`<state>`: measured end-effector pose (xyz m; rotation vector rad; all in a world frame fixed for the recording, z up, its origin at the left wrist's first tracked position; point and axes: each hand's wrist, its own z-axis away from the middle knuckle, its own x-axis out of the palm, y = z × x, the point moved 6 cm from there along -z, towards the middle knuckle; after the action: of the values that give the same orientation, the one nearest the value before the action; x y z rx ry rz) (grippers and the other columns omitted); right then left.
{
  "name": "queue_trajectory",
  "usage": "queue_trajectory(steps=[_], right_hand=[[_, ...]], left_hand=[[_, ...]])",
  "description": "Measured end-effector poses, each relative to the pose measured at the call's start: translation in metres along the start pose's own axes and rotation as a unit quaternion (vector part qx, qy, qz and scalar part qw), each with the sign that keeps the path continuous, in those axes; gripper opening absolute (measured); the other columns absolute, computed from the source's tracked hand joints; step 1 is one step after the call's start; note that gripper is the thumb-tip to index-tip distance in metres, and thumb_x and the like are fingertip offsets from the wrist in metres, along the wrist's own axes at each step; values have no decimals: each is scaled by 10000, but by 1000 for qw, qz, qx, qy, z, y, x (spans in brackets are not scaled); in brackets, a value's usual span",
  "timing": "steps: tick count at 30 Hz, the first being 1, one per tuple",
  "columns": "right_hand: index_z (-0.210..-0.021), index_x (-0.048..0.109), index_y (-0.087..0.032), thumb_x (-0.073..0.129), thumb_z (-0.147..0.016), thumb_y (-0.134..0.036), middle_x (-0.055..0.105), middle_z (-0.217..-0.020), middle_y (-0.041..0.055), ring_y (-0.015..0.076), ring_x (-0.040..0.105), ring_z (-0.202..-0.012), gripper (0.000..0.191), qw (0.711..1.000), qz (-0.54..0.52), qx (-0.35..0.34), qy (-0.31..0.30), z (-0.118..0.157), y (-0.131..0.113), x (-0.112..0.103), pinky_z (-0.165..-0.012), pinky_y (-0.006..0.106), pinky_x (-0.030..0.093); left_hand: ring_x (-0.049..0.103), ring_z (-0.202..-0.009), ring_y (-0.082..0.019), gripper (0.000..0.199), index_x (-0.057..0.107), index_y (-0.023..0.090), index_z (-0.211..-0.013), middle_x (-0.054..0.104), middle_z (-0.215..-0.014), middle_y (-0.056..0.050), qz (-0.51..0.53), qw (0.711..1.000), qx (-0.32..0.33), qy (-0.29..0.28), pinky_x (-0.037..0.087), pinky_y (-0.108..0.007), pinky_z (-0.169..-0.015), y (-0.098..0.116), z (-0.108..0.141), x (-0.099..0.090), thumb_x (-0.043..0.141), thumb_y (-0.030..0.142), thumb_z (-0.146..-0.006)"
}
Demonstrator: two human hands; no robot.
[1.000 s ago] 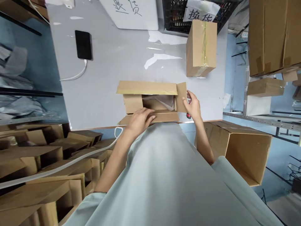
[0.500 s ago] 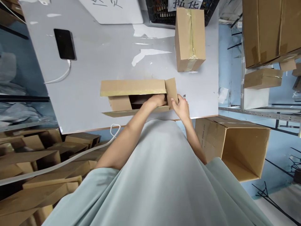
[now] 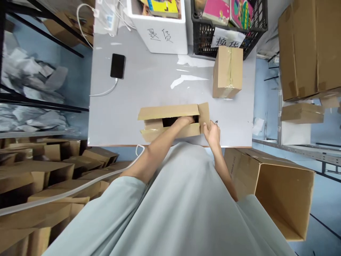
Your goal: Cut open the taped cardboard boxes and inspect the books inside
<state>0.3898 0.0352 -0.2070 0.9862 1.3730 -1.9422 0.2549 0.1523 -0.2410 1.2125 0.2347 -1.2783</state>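
An open cardboard box (image 3: 169,112) lies at the near side of the table, its flaps folded outward. My left hand (image 3: 185,121) reaches into it near the right end, and the box hides its fingers. Whether that hand grips anything inside is not visible. My right hand (image 3: 212,132) pinches the box's right end flap (image 3: 204,115) between thumb and fingers. A small shiny item shows at the right hand's fingers, too small to name. Behind, to the right, stands a taped carton (image 3: 227,73).
A white bin (image 3: 167,39) and a black crate (image 3: 204,41) with books stand at the back. A phone (image 3: 117,66) on a cable lies left on the table (image 3: 149,85). A large open carton (image 3: 245,174) stands below right, and several boxes (image 3: 50,181) below left.
My view has shifted, so more of the bin and crate shows at the back. My left hand stays in the box and my right hand stays on the flap.
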Motion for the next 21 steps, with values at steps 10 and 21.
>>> queue_trajectory(steps=[10, 21], right_hand=[[-1071, 768, -201, 517, -1106, -481, 868, -1113, 205, 372, 825, -1038, 377, 995, -78, 32, 47, 15, 3, 2, -976, 491, 632], [-1174, 844, -243, 853, -951, -596, 897, -1153, 120, 282, 861, -952, 417, 881, -457, -88, 90, 72, -153, -64, -798, 394, 712]], left_hand=[[784, -838, -246, 239, 777, 209, -1046, 810, -1036, -95, -89, 961, 94, 246, 539, -339, -698, -1, 180, -65, 564, 282, -1125], [866, -830, -223, 151, 862, 266, -1117, 894, -998, -69, -2, 781, 302, 546, 691, -306, -808, -8, 254, -104, 722, 213, -1100]])
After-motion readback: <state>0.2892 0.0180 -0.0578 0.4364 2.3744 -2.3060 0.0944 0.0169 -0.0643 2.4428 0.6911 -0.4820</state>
